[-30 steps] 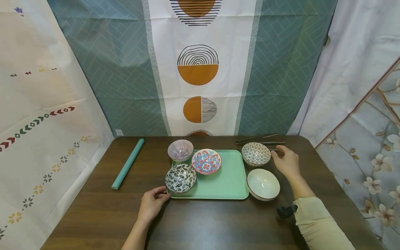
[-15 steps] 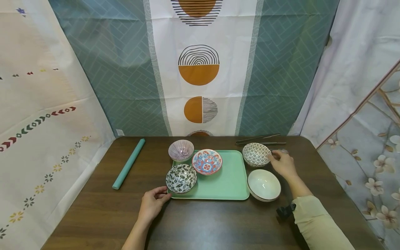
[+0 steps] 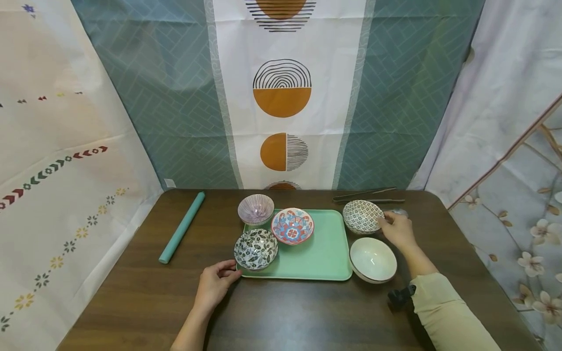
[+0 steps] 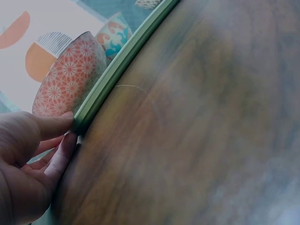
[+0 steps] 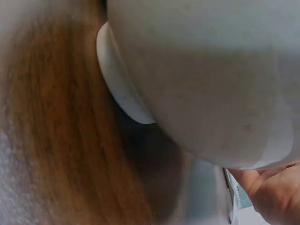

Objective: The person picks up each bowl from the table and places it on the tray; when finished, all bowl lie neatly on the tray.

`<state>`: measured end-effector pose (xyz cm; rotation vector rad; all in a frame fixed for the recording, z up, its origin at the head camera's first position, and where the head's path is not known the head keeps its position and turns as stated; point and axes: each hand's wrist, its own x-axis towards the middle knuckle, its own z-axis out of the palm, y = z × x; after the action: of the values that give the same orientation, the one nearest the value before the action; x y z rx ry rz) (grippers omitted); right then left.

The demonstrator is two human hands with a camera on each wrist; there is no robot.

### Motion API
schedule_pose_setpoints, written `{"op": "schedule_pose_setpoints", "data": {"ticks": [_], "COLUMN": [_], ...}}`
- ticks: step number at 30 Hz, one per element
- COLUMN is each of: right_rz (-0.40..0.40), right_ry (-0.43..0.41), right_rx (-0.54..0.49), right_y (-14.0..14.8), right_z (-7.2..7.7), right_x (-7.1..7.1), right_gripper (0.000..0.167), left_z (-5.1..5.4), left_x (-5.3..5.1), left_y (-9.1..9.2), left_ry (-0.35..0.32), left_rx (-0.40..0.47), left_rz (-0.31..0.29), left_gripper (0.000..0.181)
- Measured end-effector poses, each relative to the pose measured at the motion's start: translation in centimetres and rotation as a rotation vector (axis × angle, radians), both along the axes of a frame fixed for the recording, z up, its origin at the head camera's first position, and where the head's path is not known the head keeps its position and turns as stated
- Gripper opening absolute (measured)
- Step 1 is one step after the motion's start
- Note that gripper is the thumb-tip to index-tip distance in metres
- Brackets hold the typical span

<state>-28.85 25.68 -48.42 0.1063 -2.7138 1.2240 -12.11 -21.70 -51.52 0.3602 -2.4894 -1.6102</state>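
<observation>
My left hand (image 3: 215,286) pinches the front left corner of a green tray (image 3: 316,258). In the left wrist view, thumb and finger meet at the tray's rim (image 4: 117,70), beside a bowl with a red flowered outside (image 4: 70,77). My right hand (image 3: 399,231) pinches the right rim of a small bowl with a brown dotted lattice (image 3: 362,217), right of the tray. A leaf-patterned bowl (image 3: 256,249), a red-and-blue bowl (image 3: 292,226) and a purple-striped bowl (image 3: 256,209) stand at the tray's left part. A white bowl's outside (image 5: 206,89) hides most of the right wrist view.
A cream bowl (image 3: 373,260) stands in front of my right hand. Tongs (image 3: 364,195) lie at the back right, with a small clear object (image 3: 400,212) behind my right hand. A teal rolled cylinder (image 3: 182,227) lies on the left of the wooden table (image 3: 281,317).
My right hand has moved slightly left and forward onto the lattice bowl's rim, uncovering the clear object. The left hand stays at the tray corner. The head view shifts slightly.
</observation>
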Motion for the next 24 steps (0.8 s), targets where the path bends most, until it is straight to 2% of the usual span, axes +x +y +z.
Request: {"op": "schedule_pose_setpoints", "data": {"ticks": [3, 7, 10, 15, 19, 24], "right_rz": [0.007, 0.043, 0.054, 0.074, 0.098, 0.114], "right_ry": [0.001, -0.064, -0.083, -0.072, -0.108, -0.148], "right_rx": [-0.041, -0.168, -0.237, -0.233, -0.245, -0.256], "right_y": [0.0, -0.1, -0.4, -1.4, -2.7, -4.5], "right_z": [0.3, 1.0, 1.9, 3.8, 5.2, 6.0], "right_x": [-0.1, -0.3, -0.4, -0.4, -0.4, -0.8], "right_gripper": [0.035, 0.040, 0.041, 0.041, 0.041, 0.042], "left_z": [0.0, 0.0, 0.0, 0.0, -0.1, 0.0], "left_x": [-0.1, 0.0, 0.1, 0.1, 0.1, 0.1], "left_y": [0.0, -0.1, -0.1, -0.1, -0.1, -0.1], "left_ry": [0.003, -0.003, -0.006, 0.000, -0.001, 0.000], "left_rx": [0.001, 0.007, 0.007, 0.008, 0.005, 0.000], "left_rz": [-0.007, -0.006, -0.008, -0.012, -0.011, -0.012], "left_gripper": [0.032, 0.033, 0.033, 0.032, 0.032, 0.033]}}
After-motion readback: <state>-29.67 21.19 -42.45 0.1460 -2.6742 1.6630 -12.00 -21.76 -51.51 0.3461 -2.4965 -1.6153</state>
